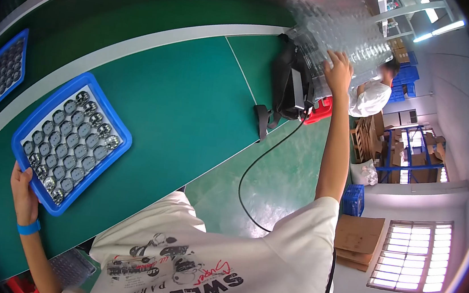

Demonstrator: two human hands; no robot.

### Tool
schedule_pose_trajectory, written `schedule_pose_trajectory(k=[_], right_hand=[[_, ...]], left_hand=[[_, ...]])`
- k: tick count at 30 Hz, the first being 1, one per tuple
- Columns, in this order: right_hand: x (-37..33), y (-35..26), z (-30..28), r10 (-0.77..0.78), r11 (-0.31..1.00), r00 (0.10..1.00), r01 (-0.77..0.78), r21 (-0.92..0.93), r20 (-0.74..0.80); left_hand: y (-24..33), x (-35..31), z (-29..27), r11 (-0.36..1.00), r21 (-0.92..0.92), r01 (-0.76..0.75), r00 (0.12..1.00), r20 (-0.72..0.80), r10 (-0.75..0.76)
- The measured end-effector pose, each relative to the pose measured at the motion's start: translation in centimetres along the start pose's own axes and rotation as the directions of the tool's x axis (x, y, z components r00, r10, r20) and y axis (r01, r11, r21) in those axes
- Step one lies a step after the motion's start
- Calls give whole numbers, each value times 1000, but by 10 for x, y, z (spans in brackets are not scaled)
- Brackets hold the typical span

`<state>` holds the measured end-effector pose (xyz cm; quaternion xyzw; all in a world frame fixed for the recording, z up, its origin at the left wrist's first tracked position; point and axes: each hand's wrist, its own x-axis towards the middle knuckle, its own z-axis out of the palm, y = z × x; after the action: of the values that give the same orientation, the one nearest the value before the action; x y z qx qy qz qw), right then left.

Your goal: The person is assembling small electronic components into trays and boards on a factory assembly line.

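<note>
At the left, my left hand grips the near left edge of a blue tray, with a blue band around the wrist. Rows of round, dark and silvery metallic parts fill the tray on a white liner. My right arm stretches far to the upper right. There my right hand has its fingers bent over the edge of clear plastic blister trays, which look stacked and are partly blurred. What the fingertips touch behind the plastic is hard to see.
The green table carries a black bag near its right end, with a cable hanging from it. A second blue tray of round parts stands beyond the pale rail. A co-worker is behind the clear trays. A red stool is near the bag.
</note>
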<state>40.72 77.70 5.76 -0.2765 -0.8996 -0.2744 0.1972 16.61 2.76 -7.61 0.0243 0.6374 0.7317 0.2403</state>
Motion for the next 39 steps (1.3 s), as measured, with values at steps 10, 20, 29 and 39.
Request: schedule_pose_trajectory(k=[10, 20, 29, 39], right_hand=[[-21, 65, 63, 445, 893, 879, -451, -6, 170], [2, 101, 64, 376, 926, 779, -319, -200, 501], [42, 17, 37, 340, 939, 768, -307, -154, 542], [160, -12, 72, 127, 981, 992, -125, 150, -4]], left_hand=[[5, -10, -13, 997, 70, 35, 996, -83, -29], [2, -10, 1, 994, 104, 40, 994, -101, -30], [18, -15, 13, 976, 202, 78, 993, -102, -58], [22, -16, -8, 968, 224, 115, 993, -23, -112]])
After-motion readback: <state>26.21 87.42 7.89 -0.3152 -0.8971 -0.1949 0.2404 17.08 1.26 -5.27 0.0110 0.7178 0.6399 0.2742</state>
